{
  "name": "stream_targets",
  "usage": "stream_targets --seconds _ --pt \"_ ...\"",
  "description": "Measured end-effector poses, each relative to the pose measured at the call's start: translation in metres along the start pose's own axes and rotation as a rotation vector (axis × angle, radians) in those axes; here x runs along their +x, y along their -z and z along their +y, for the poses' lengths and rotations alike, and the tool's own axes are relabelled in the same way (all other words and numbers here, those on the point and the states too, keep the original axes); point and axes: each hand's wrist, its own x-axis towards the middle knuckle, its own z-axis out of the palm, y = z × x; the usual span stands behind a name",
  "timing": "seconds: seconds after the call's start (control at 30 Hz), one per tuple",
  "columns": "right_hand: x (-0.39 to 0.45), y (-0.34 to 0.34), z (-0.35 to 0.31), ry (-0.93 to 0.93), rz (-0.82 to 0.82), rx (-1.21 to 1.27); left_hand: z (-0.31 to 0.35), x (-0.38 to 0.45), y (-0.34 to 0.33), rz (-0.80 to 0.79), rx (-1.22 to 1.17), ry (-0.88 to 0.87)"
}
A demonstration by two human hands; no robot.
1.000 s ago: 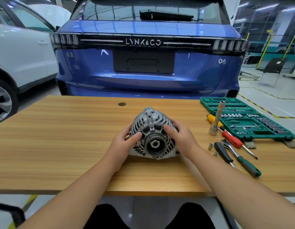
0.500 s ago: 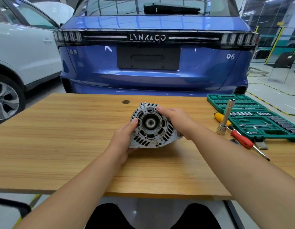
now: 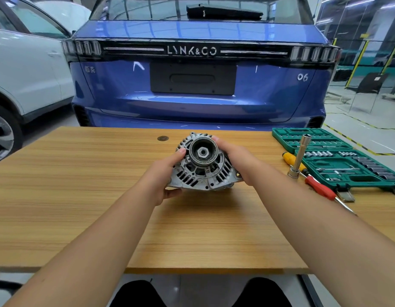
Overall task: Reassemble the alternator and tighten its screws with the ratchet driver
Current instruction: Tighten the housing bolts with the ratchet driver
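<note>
Hands clamp the alternator [image 3: 203,167] between them, your left hand [image 3: 164,177] gripping its left edge, your right hand [image 3: 238,161] gripping the right, pulley facing you.

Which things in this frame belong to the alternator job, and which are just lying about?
Belong to the job:
alternator, held by left hand and right hand
socket driver standing upright on the table
green socket set, open

Lying about:
red-handled screwdriver
yellow-handled screwdriver
blue car
white car
</note>
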Motion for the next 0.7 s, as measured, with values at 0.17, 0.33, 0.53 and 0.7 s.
stream_targets --seconds 0.17,0.33,0.53,0.7 --pt "-0.0017 -0.0021 0.0002 -0.006 0.055 -0.002 -0.0012 -0.0001 -0.0003 -0.006 0.014 0.009" --pt "-0.0021 -0.0026 -0.0003 -0.016 0.063 -0.002 0.0003 -0.0021 -0.0015 -0.013 -0.004 0.014" --pt "-0.0008 -0.0006 0.0030 -0.002 0.020 0.000 -0.0033 -0.0022 0.0006 -0.028 -0.013 0.015" --pt "-0.0061 -0.0030 0.0019 0.007 0.025 -0.035 -0.0071 -0.0032 0.0030 -0.036 -0.036 0.014"
